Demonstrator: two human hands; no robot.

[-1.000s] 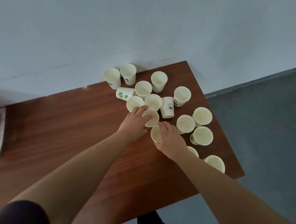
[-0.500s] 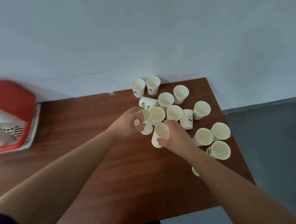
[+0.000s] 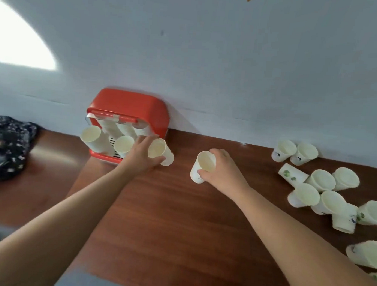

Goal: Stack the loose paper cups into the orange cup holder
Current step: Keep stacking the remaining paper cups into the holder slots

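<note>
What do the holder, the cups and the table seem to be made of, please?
Holder: looks like moulded plastic, glossy orange with rounded corners. Cups: seemingly thin paper, matte cream inside, white outside with small printed marks. Table: wood or wood-look laminate, reddish-brown grain with a soft sheen; I cannot tell which.

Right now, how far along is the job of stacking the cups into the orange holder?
Done: several cup stacks already sit in the orange holder. In hand: the left hand holds one cup at the holder's right side, and the right hand holds another cup further right. Left: about a dozen loose cups on the table's right part.
</note>
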